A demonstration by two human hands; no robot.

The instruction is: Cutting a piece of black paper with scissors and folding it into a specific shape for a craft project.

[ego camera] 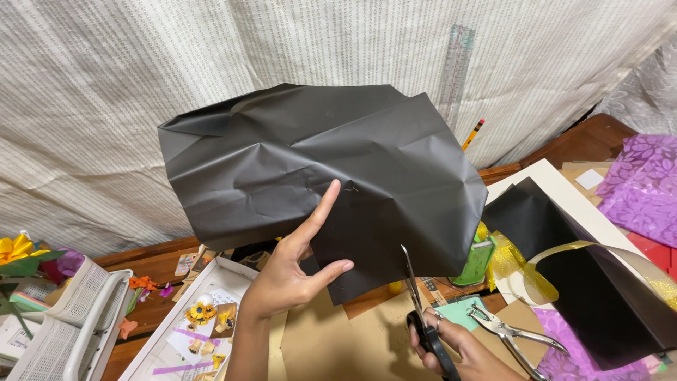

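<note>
A large sheet of black paper (310, 169) is held up in the air above the cluttered table (367, 339), gripped near its lower edge by the left hand (293, 271), thumb behind and fingers spread on the front. The scissors (423, 317) are gripped in the right hand (458, 349), blades just parted at the sheet's bottom edge. The creased sheet is judged light, thin, floppy and easily torn, so it is best pinched close beside the cutting line.

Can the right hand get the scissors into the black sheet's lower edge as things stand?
Probably yes. The right hand holds the scissors, blade tips right at the lower edge of the black paper sheet. The left hand holds the sheet up; nothing lies between.
</note>
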